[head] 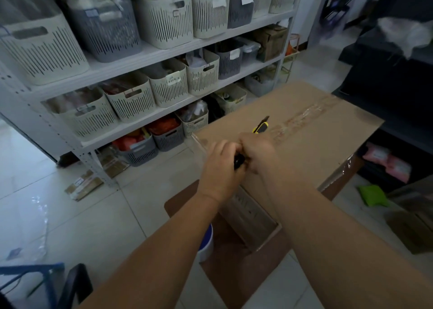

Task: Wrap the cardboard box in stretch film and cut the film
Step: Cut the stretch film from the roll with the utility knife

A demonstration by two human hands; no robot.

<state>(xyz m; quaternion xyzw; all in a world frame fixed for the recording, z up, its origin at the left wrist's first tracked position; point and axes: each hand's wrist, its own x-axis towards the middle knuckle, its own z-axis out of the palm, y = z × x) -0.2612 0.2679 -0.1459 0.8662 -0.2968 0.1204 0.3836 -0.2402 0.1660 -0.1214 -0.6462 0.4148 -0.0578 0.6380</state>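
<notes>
Head view, single frame.

Item: cardboard box (304, 130), large, brown, resting on a lower brown surface (234, 273). Its long axis runs from near-left to far-right, away from the person. Clear tape lies along the top seam; glossy stretch film (337, 175) shows on the right side face and along the near-left top edge.

Item: left hand (219, 168), fingers curled closed around a dark object (239, 162) at the box's near-left corner; what the object is cannot be told, possibly a film-roll handle.

Item: right hand (256, 150), closed, touching the left hand and over the same corner. A yellow-and-black utility knife (261, 126) projects just beyond it, pointing far-right along the box top; whether the hand grips it or it lies on the box cannot be told.

Relation for the next move: judged, the cut belongs at the near-left corner, directly under both hands; the right hand is nearer the knife.

Room: open tiled floor (70, 215) to the left; shelving with slotted baskets (131, 97) stands well apart behind. A white-and-blue tape roll (207, 240) sits below the left forearm, beside the box's near end. Dark furniture crowds the right.
</notes>
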